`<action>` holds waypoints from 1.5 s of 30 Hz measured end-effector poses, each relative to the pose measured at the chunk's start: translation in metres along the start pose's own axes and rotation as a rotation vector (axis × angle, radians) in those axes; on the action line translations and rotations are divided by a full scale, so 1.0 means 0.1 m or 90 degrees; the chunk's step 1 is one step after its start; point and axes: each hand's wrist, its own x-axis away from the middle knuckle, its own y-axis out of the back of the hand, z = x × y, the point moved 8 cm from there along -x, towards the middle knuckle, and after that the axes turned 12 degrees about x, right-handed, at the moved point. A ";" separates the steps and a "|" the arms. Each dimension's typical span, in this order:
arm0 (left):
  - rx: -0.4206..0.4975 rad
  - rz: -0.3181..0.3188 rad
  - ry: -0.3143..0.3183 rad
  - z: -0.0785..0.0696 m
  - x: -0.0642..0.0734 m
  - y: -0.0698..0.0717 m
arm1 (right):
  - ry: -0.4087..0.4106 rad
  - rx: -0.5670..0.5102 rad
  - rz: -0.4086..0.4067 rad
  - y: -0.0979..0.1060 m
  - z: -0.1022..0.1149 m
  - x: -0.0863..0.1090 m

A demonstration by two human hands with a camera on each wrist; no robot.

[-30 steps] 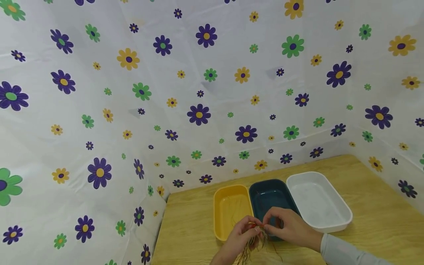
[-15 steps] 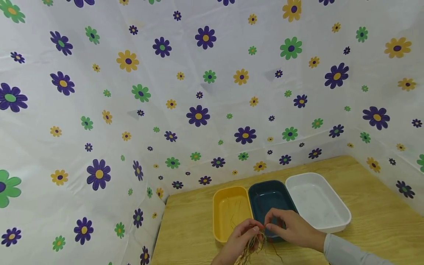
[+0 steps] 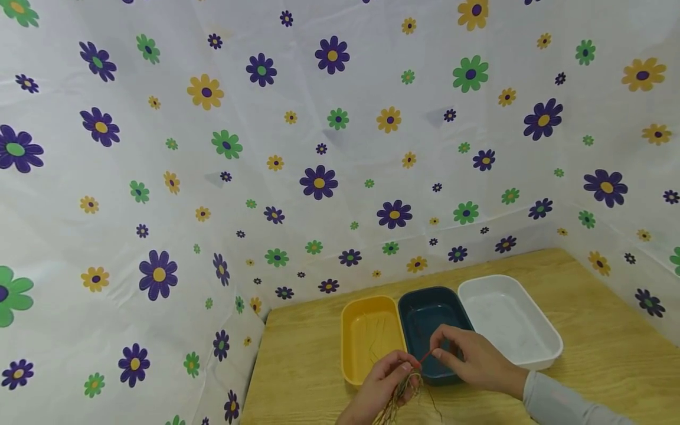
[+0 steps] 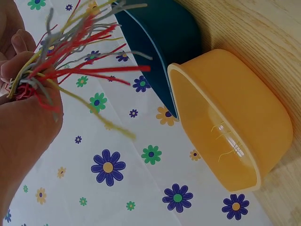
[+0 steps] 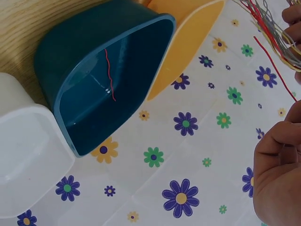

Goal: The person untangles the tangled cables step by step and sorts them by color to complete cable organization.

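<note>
My left hand (image 3: 379,382) grips a loose bundle of thin strings (image 3: 392,406) whose ends hang below the fingers in the head view. Red, grey and yellow strings (image 4: 80,70) fan out of that hand in the left wrist view. Just to the right, my right hand (image 3: 478,361) pinches one red string (image 5: 275,68) between thumb and forefinger. That string stretches between the two hands in the head view; the right wrist view shows its far end apart from the bundle. Both hands are over the near edges of the yellow and dark blue trays.
A yellow tray (image 3: 347,345) holds a few yellow strings (image 4: 228,153). Beside it, the dark blue tray (image 3: 425,295) has a red string (image 5: 109,70) inside. The white tray (image 3: 510,313) stands to the right. Flower-patterned white sheeting (image 3: 287,195) rises behind the wooden table (image 3: 297,354).
My right hand has moved slightly right and up, away from the left, drawing a red string out of the bundle. The left hand keeps its grip.
</note>
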 end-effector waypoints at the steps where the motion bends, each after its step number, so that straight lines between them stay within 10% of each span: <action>1: 0.002 -0.003 -0.001 0.00 0.00 0.00 | 0.000 -0.001 -0.003 0.02 -0.01 0.00; 31: -0.001 -0.030 -0.005 0.05 -0.01 0.11 | -0.054 -0.015 -0.124 0.45 -0.20 0.07; 45: 0.000 -0.015 -0.004 0.06 -0.02 0.07 | -0.038 -0.183 -0.069 0.39 -0.12 0.02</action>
